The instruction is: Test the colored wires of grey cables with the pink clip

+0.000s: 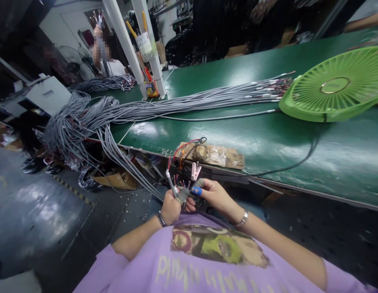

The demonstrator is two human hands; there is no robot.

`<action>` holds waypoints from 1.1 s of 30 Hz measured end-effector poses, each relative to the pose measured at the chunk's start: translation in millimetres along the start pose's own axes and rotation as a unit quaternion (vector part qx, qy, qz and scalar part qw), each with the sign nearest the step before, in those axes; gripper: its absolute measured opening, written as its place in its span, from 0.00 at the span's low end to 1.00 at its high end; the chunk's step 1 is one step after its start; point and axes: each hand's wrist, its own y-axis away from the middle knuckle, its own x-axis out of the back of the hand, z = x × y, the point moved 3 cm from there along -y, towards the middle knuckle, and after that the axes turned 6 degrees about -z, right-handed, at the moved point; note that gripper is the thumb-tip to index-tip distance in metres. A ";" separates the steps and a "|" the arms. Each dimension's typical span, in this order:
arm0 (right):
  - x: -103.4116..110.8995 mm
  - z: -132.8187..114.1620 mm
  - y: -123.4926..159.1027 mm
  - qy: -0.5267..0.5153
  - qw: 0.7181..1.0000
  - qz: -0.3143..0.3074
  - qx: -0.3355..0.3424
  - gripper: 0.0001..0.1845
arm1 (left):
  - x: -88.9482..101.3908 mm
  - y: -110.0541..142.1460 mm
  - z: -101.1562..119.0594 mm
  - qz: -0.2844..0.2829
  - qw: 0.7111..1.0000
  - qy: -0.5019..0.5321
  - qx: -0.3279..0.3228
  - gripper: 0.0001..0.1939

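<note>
My left hand point(172, 208) is closed round the end of a bundle of grey cables point(134, 169) in front of my body, with a wrap on one finger. Thin coloured wires point(178, 179) stick out of the stripped cable ends above it. One cable end point(168, 179) with a white band points up. Close on the right, my right hand point(218, 197) has thumb and forefinger pressed together beside the wire tips. Its thumb bears a blue cover and its forefinger a grey wrap. Whatever it pinches is too small to make out. A pink clip point(195, 171) stands just beyond.
On the green table point(237, 134) lie a wooden block point(219, 156) with red and black leads, a long bundle of grey cables point(189, 101) and a green fan point(338, 85). A white post point(152, 53) holds a cup of tools. Another person point(102, 53) is at the far left.
</note>
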 end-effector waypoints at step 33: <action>-6.8 2.9 2.6 -0.078 0.997 0.014 -0.019 0.26 | 6.1 5.6 6.2 0.023 0.998 -0.055 -0.020 0.29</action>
